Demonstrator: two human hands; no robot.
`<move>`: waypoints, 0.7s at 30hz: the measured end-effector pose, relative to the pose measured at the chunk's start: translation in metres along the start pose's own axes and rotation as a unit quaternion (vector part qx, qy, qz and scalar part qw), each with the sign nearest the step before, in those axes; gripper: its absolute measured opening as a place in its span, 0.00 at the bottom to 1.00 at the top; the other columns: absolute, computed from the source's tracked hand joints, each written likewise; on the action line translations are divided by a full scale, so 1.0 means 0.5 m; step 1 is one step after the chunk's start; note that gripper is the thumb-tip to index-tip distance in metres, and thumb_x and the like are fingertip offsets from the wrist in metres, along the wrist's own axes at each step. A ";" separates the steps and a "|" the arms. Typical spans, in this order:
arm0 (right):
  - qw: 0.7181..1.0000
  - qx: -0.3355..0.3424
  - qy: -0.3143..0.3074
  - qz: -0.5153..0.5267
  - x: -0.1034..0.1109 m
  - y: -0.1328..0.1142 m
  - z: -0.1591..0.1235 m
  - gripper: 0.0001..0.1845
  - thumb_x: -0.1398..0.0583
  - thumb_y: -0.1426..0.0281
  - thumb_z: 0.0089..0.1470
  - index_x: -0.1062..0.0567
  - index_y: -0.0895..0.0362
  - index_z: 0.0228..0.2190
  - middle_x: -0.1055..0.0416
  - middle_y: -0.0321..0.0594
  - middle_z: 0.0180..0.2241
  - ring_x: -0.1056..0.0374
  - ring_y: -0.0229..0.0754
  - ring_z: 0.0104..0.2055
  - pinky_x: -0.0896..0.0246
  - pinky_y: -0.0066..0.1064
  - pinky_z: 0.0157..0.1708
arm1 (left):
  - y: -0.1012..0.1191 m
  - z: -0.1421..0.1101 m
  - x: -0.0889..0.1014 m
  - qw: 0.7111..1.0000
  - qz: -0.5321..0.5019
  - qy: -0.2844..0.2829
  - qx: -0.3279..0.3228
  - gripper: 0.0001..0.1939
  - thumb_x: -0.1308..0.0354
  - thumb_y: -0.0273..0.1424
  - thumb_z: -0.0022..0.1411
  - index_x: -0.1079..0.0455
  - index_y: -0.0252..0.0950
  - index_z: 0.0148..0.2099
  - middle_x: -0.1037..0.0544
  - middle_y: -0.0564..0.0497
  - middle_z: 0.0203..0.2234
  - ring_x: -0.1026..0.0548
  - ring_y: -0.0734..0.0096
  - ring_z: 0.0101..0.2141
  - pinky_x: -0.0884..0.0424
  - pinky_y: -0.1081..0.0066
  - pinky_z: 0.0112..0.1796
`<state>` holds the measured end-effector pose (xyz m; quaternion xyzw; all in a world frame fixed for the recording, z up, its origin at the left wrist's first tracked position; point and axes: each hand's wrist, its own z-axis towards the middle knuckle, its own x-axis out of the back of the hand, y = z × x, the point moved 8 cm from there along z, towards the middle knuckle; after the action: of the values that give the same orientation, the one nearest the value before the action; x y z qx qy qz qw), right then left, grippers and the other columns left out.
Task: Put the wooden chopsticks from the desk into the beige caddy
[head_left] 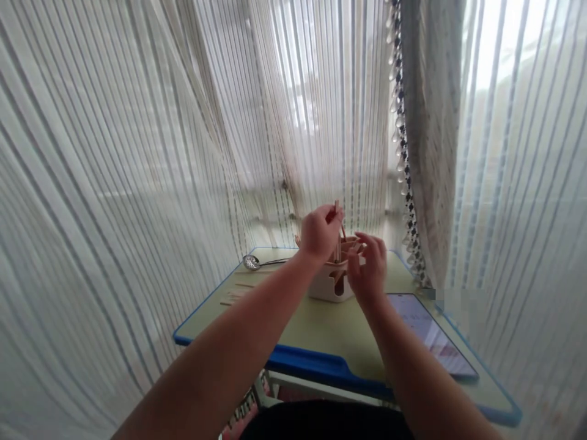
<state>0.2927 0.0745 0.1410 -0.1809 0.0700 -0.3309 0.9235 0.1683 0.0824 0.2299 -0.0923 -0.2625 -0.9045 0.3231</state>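
My left hand (321,231) is closed around upright wooden chopsticks (338,244) above a pale utensil holder (328,288). Their lower ends reach down to the holder's rim or into it; I cannot tell exactly which. At the holder's right side is my right hand (369,264), with its fingers bent and apart at the rim. It appears to hold nothing. Other brown sticks stand or lean in the holder, and part of its opening is hidden by my hands.
A slotted metal spoon (252,263) lies at the table's back left, with several chopsticks (233,298) nearer. A tablet (428,333) rests at the right. The pale green table (316,327) has a blue edge, and sheer striped curtains (321,134) hang close behind it.
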 end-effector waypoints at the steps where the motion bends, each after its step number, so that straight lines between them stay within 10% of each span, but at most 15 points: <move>1: 0.998 -0.021 0.060 0.003 0.018 0.015 -0.010 0.17 0.47 0.68 0.52 0.32 0.57 0.44 0.34 0.46 0.42 0.38 0.43 0.39 0.39 0.38 0.40 | -0.008 -0.002 -0.003 1.000 0.004 0.000 0.011 0.09 0.45 0.33 0.60 0.26 0.34 0.36 0.22 0.48 0.27 0.26 0.73 0.28 0.31 0.72 0.33; 4: 0.985 -0.110 0.132 -0.013 0.033 0.070 -0.034 0.18 0.48 0.68 0.53 0.33 0.60 0.46 0.36 0.49 0.44 0.39 0.44 0.39 0.41 0.40 0.41 | -0.026 -0.013 -0.016 0.999 0.012 -0.008 0.030 0.08 0.44 0.31 0.59 0.26 0.34 0.36 0.21 0.48 0.27 0.26 0.72 0.29 0.31 0.71 0.33; 8: 0.975 -0.220 0.027 -0.013 -0.010 0.131 -0.041 0.17 0.48 0.65 0.53 0.28 0.61 0.41 0.29 0.49 0.38 0.38 0.47 0.38 0.44 0.42 0.43 | -0.059 -0.040 -0.041 0.997 0.018 -0.026 0.067 0.06 0.41 0.29 0.55 0.25 0.33 0.35 0.22 0.48 0.27 0.25 0.70 0.29 0.32 0.71 0.33; 14: 0.974 -0.215 -0.070 -0.018 -0.032 0.122 -0.034 0.17 0.46 0.60 0.53 0.23 0.58 0.35 0.25 0.46 0.34 0.38 0.49 0.41 0.48 0.42 0.46 | -0.095 -0.068 -0.075 0.992 0.053 -0.077 0.088 0.04 0.41 0.28 0.53 0.26 0.35 0.33 0.23 0.50 0.26 0.27 0.71 0.28 0.33 0.72 0.33; 21: 0.972 -0.224 -0.031 0.072 -0.010 0.115 -0.013 0.16 0.47 0.62 0.54 0.26 0.59 0.37 0.28 0.45 0.32 0.38 0.46 0.40 0.43 0.37 0.41 | -0.080 -0.060 -0.073 0.990 0.065 -0.092 0.090 0.05 0.43 0.28 0.55 0.26 0.34 0.33 0.23 0.50 0.26 0.26 0.71 0.28 0.32 0.71 0.32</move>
<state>0.3207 0.1170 0.1129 -0.3875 0.1264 -0.2339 0.8827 0.1713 0.1121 0.1757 -0.1630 -0.3646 -0.8420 0.3627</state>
